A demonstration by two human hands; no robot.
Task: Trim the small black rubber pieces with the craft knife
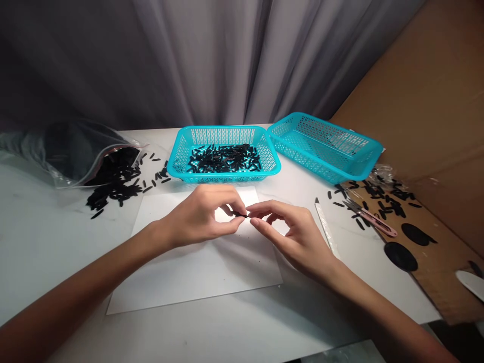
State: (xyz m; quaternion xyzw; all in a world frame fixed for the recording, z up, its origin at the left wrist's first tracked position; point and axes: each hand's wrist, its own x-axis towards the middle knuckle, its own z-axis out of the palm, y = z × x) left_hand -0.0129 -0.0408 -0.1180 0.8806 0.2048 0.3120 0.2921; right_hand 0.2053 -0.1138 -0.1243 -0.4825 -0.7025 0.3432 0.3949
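Over a white sheet (196, 272), my left hand (204, 214) pinches a small black strip (239, 214) between thumb and fingertips. My right hand (291, 227) meets the strip's right end, its thumb and index fingertips close together there; whether they grip it is too small to tell. Just beyond my hands stands a blue basket (224, 178) holding many similar black pieces (227, 159). At the left, a clear zip bag (71, 151) lies on its side with black pieces (113, 186) spilling from its mouth.
A second blue basket (313, 164) stands at the back right. A craft knife (325, 227), pink-handled scissors (374, 220), scattered black pieces (391, 206) and two black ovals (401, 256) lie at the right, partly on a brown board (434, 282). A grey curtain (212, 60) hangs behind.
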